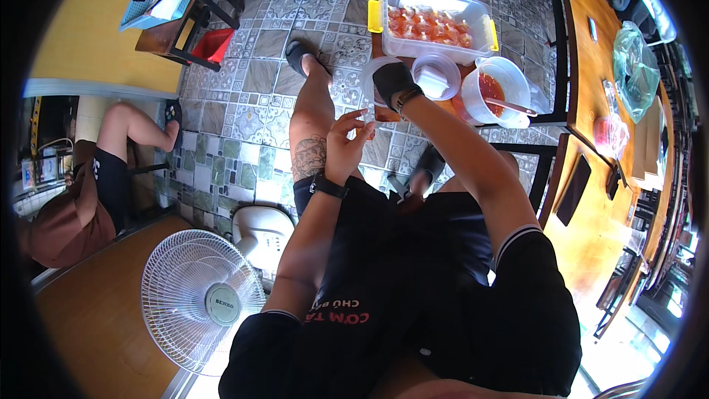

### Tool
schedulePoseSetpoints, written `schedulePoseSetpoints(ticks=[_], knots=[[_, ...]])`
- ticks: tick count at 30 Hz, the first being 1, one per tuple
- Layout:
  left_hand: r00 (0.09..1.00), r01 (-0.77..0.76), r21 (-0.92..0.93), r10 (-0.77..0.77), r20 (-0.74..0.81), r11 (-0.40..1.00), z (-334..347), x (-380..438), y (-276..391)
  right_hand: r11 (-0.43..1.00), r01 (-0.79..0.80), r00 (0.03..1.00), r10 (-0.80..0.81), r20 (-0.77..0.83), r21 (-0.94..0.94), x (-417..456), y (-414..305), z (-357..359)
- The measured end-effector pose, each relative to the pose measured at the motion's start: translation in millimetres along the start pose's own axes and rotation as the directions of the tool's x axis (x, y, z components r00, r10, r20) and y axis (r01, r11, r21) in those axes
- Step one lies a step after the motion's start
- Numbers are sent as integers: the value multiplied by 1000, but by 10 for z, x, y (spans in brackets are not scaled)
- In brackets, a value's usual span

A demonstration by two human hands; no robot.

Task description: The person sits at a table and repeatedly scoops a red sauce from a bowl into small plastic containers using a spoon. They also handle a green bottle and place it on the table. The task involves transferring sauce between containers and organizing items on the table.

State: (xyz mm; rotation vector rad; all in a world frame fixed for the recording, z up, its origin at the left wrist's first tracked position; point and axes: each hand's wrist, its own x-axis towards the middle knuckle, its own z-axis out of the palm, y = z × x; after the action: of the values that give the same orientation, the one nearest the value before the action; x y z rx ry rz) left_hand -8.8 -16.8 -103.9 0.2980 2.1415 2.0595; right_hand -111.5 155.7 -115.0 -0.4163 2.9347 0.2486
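Note:
My bare left hand (348,141), with a dark watch at the wrist, pinches what looks like a small clear plastic bag with a little orange showing. My right hand (394,80) wears a black glove and reaches over a clear round tub (366,80); its fingertips are hidden. Beside it, a second round tub (455,75) contains white pieces. A translucent pitcher (518,80) holds red-orange sauce (488,88) and a ladle (509,105). Behind these, a clear plastic bin (437,52) with yellow latches contains several tied little bags of orange liquid (424,25).
A white standing fan (202,302) is at the lower left. Wooden tables (598,100) run along the right, bearing a green plastic bag (634,75) and a dark tablet (573,191). Another person (83,199) sits at the far left. A red bin (213,45) stands under a small table.

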Motion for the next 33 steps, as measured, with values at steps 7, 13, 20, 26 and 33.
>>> schedulePoseSetpoints(ticks=[7,13,20,26,33], knots=[[992,117,-158,-124,-31,980,-19,6,-370,995,4,1000,-2,-16,99,74,104,230],[993,112,-166,-117,-23,980,19,69,-307,986,-22,999,26,-21,166,-78,185,-40],[999,2,-194,-9,-35,981,129,37,290,595,69,974,133,-182,800,-718,348,-382],[992,45,-326,-3,128,944,264,-29,895,270,267,913,236,-332,925,-1539,190,-915],[879,-230,-126,262,398,965,314,-266,1502,-618,216,965,253,-69,756,-2125,158,-900]])
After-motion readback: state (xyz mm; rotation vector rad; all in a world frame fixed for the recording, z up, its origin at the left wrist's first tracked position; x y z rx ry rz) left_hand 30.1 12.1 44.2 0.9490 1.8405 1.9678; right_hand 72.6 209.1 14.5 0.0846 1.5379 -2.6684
